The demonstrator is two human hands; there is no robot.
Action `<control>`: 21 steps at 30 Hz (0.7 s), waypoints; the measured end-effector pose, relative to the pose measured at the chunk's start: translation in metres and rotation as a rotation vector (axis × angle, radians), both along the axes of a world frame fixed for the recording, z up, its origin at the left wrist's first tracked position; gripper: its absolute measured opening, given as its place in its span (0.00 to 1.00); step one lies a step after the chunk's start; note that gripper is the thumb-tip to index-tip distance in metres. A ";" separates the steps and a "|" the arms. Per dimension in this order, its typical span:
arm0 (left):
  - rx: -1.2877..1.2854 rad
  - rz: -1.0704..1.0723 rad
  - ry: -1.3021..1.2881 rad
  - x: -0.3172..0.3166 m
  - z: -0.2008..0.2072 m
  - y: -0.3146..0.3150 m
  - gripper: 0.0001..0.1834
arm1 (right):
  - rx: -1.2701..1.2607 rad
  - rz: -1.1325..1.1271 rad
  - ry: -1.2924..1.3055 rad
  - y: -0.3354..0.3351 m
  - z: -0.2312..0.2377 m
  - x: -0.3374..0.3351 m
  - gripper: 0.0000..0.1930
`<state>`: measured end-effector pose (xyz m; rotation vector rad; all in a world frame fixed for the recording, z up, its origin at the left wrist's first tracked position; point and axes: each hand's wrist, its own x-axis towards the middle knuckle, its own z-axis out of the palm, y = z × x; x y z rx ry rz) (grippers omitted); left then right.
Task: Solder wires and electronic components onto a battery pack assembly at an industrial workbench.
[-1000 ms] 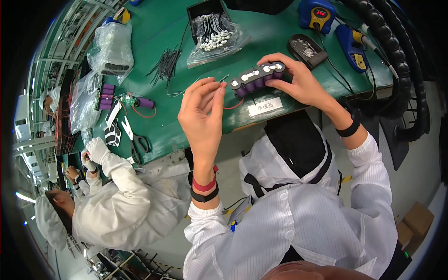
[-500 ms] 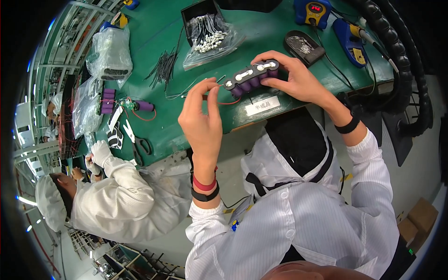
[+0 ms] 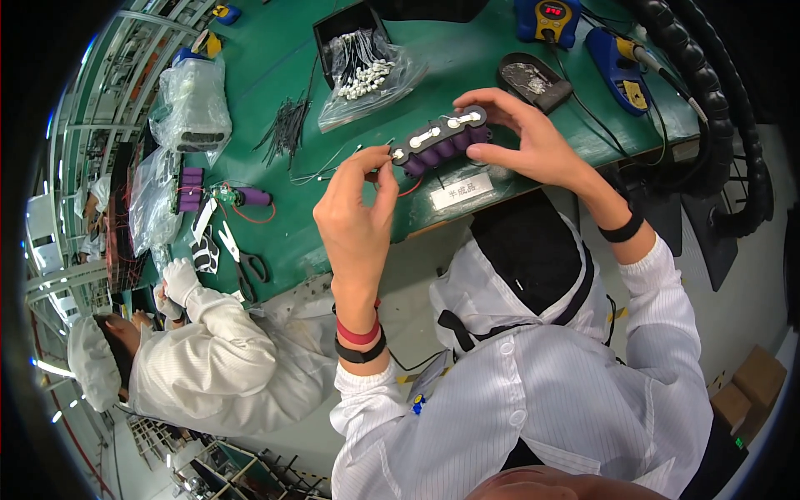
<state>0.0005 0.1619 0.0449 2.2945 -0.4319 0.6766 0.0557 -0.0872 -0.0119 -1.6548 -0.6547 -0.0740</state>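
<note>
A battery pack [image 3: 442, 143] of purple cells in a black holder, with white patches along its top, is held tilted above the green bench. My right hand [image 3: 533, 146] grips its right end between thumb and fingers. At the left end, my left hand [image 3: 358, 204] is closed in a pinch, fingertips against the holder's corner. A red wire [image 3: 410, 190] runs from under the pack into this hand; its pinched end is hidden by the fingers. Below the pack, a white printed label [image 3: 461, 192] lies at the bench's front edge.
Black wires [image 3: 286, 127] and a black box of white-tipped leads [image 3: 362, 75] lie beyond my hands. Scissors [image 3: 240, 258] and another purple battery assembly [image 3: 223, 193] are left. A soldering station [image 3: 546, 21], iron holder [image 3: 617, 71] and dark tray [image 3: 533, 82] stand right. A gloved co-worker [image 3: 225, 350] sits left.
My left fingertips have come up against the left end of the battery pack, closing the small gap. The whole scene has shifted slightly leftward in view.
</note>
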 end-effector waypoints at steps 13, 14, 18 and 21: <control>0.056 -0.039 -0.009 0.007 0.006 0.003 0.08 | 1.055 -0.775 0.433 -0.163 0.016 -0.016 0.17; 0.077 -0.037 -0.003 0.006 0.007 0.004 0.08 | 1.022 -0.828 0.418 -0.165 0.021 -0.013 0.18; 0.092 -0.052 0.010 0.005 0.009 0.006 0.08 | 0.798 -0.810 0.291 -0.180 0.020 0.009 0.18; 0.118 -0.078 0.003 0.005 0.011 0.006 0.09 | 0.490 -0.839 0.258 -0.193 0.011 0.020 0.14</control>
